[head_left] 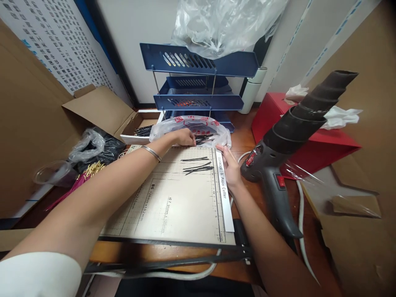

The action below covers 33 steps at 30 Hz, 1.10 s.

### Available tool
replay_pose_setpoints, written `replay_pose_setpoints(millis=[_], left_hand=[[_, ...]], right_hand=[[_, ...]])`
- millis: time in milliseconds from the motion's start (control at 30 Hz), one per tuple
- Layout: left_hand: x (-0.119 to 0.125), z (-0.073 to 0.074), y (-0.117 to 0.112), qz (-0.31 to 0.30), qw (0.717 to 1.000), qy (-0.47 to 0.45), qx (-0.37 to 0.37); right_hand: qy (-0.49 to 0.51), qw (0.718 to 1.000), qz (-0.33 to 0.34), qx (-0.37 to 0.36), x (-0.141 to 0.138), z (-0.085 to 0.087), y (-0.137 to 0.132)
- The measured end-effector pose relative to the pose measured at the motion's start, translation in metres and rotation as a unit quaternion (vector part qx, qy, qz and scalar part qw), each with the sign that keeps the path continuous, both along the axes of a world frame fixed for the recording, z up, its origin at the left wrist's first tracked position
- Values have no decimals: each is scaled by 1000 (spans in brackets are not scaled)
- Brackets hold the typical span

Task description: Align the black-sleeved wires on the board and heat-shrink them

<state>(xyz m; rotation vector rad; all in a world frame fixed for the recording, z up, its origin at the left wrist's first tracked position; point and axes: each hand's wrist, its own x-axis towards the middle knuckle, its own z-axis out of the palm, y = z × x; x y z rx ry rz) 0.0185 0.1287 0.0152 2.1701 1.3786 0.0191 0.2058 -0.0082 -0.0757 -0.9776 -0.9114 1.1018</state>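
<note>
My left hand [185,136] reaches forward into the mouth of a clear plastic bag [192,125] that holds thin black sticks [202,138]; its fingers are curled over them. My right hand [229,164] rests at the far right edge of a beige paper cutter board [173,206], fingers holding the bag's edge. Several loose black sticks [198,165] lie on the board between the hands. A metal bangle circles my left wrist.
A black heat gun [278,165] stands right of the board, its white cable trailing. Behind are a blue three-tier tray rack [198,82], a red box [309,140] with tissues, and an open cardboard box [105,109]. Bags and gold-tipped pink cords [83,175] lie left.
</note>
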Motion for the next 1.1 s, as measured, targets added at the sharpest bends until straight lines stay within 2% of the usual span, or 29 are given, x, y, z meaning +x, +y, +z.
replay_pose_setpoints(millis=[133,267,333,467,700,867,1100], left_hand=[[-2,6,-17,28,998,-23,46],[-11,12,-54,42,984,-72,155],[-16,10,-75,24,978,-92,188],[-21,0,-99,-45,974,-117,188],[-19,-15,-111,-95,961,-179,186],[-20,-19,-122,-128,951,-183,212],[-22,-21,-121,-130,951,-189,208]], right_hand=[[42,999,-14,-31,-3,6,-2],[28,999,-24,-23,-4,12,-4],[5,999,-31,-18,-4,14,-5],[-53,998,-25,-10,-2,17,-8],[-140,990,11,-15,7,18,-9],[-156,987,31,-9,11,16,-8],[-166,985,36,-6,12,21,-14]])
